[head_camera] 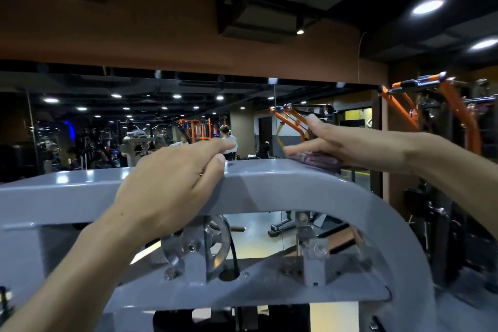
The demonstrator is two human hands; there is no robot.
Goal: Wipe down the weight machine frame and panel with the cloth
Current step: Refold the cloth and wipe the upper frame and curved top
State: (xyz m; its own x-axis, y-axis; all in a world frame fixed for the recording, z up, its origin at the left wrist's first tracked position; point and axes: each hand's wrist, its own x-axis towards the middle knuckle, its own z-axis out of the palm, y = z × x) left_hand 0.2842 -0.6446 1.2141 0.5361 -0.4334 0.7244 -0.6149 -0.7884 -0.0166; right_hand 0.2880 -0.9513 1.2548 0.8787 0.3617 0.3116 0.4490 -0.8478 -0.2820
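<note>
The grey weight machine frame (272, 183) fills the lower half of the view, its top bar curving down on the right. My left hand (172, 178) rests on the top bar near the middle, fingers laid over its far edge. My right hand (336, 143) presses a folded purple cloth (320, 160) flat onto the top bar at the start of the curve, fingers straight and thumb raised. Most of the cloth is hidden under the palm.
Under the top bar sit a metal pulley wheel (215, 245) with a black cable and a bolted bracket (315, 245). A wall mirror (107, 121) behind the frame reflects the gym and people. Orange rack equipment (455, 105) stands at the right.
</note>
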